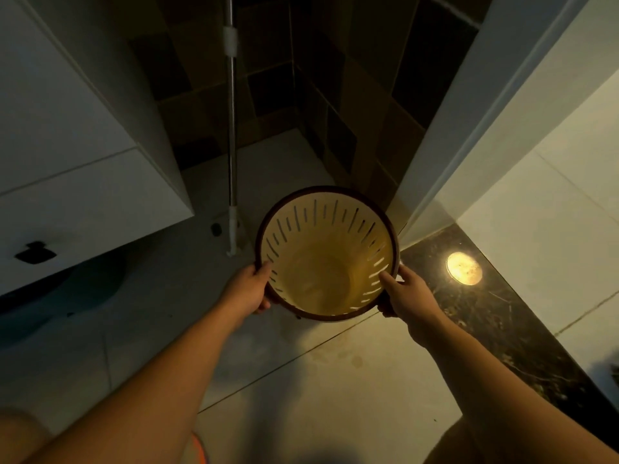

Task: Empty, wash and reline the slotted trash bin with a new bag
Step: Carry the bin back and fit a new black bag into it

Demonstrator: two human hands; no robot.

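Bin, slotted (326,259): round, cream-yellow inside, dark brown rim, vertical slots in a band below the rim. Held upright in the air above the tiled floor (335,380), mouth toward the camera, no bag in it; the bottom shows bare, with a faint sheen that cannot be read as wet or dry.

Left hand (249,291): grips the rim at its left side. Thumb lies over the rim edge, tip just inside the bin; fingers (263,308) are curled under and round the outer wall, mostly hidden behind the bin.

Right hand (407,294): grips the rim at its right side, opposite the left. Thumb lies inside against the slotted wall; the fingers wrap the outside, only their tips showing below the rim.

Mop pole (231,145): metal, standing upright just behind and left of the bin, its top cut off by the frame; its white foot touches the floor.

Cabinet (67,145): white, at left, partly out of frame; a dark shape on its lower face is too dim to identify.

Wall tiles (301,95): dark, in a corner behind the pole, details lost in shadow.

Threshold strip (495,313): dark marbled stone at right, bearing a bright round reflection (464,267).

Door frame (469,128): white, rising behind the strip.
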